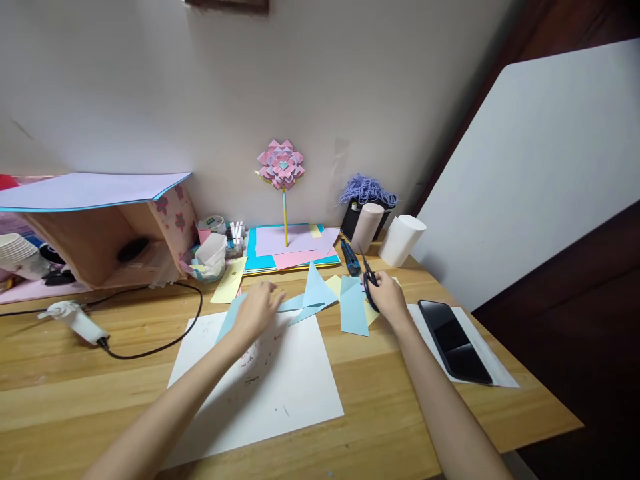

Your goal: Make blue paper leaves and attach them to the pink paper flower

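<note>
My left hand (257,310) rests palm down on folded light blue paper (313,297), fingers stretched flat over its left end. My right hand (387,297) is closed around the black handles of a pair of scissors (369,277), blades pointing away toward the wall. A separate light blue paper piece (353,307) lies between the hands, over small yellow scraps. All of this sits at the far edge of a large white sheet (270,387) on the wooden desk (125,400).
A black phone (454,340) lies on white paper at the right. A glue gun (75,320) with a black cord sits at the left. Behind are a coloured paper stack (293,250), a paper flower (281,163), a blue cutter (350,257), white rolls (400,240) and a cardboard box (100,240).
</note>
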Available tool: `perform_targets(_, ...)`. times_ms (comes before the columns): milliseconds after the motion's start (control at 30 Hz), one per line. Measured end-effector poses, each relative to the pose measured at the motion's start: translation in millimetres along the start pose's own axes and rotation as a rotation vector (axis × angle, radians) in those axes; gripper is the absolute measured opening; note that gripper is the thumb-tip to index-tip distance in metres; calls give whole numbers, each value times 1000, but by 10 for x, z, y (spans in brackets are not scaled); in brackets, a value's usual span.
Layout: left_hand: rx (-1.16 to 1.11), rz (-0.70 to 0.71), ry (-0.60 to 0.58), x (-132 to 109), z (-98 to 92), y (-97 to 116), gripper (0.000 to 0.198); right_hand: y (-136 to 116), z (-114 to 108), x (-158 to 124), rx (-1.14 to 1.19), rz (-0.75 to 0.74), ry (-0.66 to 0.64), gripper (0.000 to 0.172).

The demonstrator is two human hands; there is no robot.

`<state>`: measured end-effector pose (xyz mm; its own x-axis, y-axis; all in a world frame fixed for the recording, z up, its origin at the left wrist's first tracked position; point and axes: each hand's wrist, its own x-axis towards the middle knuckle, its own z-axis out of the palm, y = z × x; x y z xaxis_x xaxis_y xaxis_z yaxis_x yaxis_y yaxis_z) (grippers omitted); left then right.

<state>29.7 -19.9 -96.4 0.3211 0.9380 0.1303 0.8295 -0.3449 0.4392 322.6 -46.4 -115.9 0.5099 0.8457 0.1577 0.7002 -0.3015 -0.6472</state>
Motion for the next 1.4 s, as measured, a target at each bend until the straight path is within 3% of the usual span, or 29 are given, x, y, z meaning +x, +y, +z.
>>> perform_targets(133, -101, -92, -126, 363, 423, 456, 48, 2, -21, -2, -109, 18, -41, 22)
perform_targets(300, -139, -176, -167, 560, 687, 606, 54, -59, 2, -58, -123, -36, -79, 20)
perform_targets(533, -296, -186, -268, 630, 610, 493, 33, -198, 193, -226, -202, -118, -175, 26)
perform_targets(767, -473, -208, -221, 441, 263, 440, 36, -204, 311, -323, -304, -125, -120, 28)
perform_targets(900, -642, -252, -202, 38, -17, 251, 39, -280, 299, -442, -341, -220, -26, 32)
perform_targets(967, -752, -272, -178, -255, -179, 117, 42, -419, 297, -548, -217, -314, 13, 31)
perform_targets(1000, -787, -280, -159, -420, -265, 54, 43, -527, 307, -626, -90, -373, -32, 31)
perform_targets(1033, -805, -283, -125, -596, -353, -5, 43, -660, 327, -725, 69, -427, -160, 32)
perform_targets(1133, -838, -330, 14, -1165, -600, -146, 44, -1179, 447, -1166, 500, -459, -858, 36)
perform_targets(1167, -863, -348, 53, -1365, -668, -189, 45, -1373, 505, -1351, 563, -461, -1016, 36)
perform_targets(1267, -906, -449, 219, -1980, -816, -335, 46, -1931, 711, -1934, 695, -536, -1258, 30)
perform_targets(1400, -934, -692, 468, -2806, -915, -580, 46, -2541, 1059, -2615, 616, -665, -1420, 25)
